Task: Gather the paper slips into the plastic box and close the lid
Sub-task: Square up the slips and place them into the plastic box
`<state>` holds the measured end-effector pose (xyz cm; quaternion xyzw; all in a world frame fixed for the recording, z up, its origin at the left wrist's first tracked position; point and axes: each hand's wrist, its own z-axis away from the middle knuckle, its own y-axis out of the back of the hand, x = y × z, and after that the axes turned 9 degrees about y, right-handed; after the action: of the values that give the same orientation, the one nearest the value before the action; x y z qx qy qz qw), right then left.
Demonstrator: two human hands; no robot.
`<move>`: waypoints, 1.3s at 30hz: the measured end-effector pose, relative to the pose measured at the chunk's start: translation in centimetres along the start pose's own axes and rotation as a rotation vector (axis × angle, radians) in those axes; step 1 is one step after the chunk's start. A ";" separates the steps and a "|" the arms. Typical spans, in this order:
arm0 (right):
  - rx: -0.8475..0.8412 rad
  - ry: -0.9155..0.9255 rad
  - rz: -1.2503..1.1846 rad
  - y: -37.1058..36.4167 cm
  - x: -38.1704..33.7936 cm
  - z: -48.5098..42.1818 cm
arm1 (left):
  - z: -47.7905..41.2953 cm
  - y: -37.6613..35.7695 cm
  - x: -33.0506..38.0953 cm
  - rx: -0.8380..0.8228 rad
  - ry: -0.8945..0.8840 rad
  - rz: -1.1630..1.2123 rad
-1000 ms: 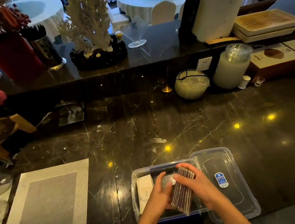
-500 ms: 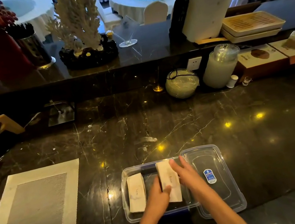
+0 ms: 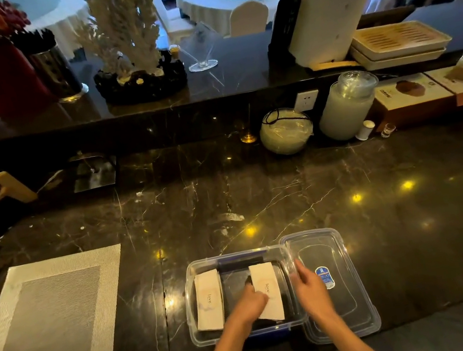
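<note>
A clear plastic box (image 3: pixel 190 298) sits open on the dark marble counter near the front edge. Two white stacks of paper slips printed "love" lie inside: one stack (image 3: pixel 209 300) at the left, the other stack (image 3: pixel 268 281) at the right. My left hand (image 3: pixel 250 302) reaches into the box and grips the lower left edge of the right stack. My right hand (image 3: pixel 312 287) hovers over the box's right rim, fingers apart, holding nothing. The clear lid (image 3: pixel 348 306) with a blue label lies flat beside the box on the right, partly under my right hand.
A woven grey placemat (image 3: pixel 48 313) lies at the left. Along the back stand a wrapped round bowl (image 3: pixel 285 131), a tall white jar (image 3: pixel 347 107), flat boxes (image 3: pixel 413 96) and a small glass (image 3: pixel 388 129). A raised ledge (image 3: pixel 239 82) carries ornaments.
The stack both hands held on edge was turned flat and laid in the box's right side. My right hand has let go and moved right over the rim.
</note>
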<state>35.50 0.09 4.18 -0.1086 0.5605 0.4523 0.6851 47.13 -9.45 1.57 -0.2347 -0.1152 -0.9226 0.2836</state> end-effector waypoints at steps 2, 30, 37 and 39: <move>-0.018 0.038 0.065 -0.6 1.2 0.4 | -0.6 -0.9 0.3 0.010 0.007 -0.020; 0.068 0.093 0.313 -1.2 2.1 0.7 | -1.0 -3.1 1.7 0.154 -0.111 0.079; -0.007 0.107 0.323 -0.7 1.6 0.4 | 1.5 -0.5 2.0 0.199 -0.272 -0.034; 0.033 0.193 0.325 -0.7 1.1 0.6 | 2.6 1.4 1.2 0.470 -0.383 -0.050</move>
<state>36.36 0.63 3.20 -0.0483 0.6411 0.5351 0.5480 48.02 -10.26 4.51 -0.3294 -0.3827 -0.8163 0.2807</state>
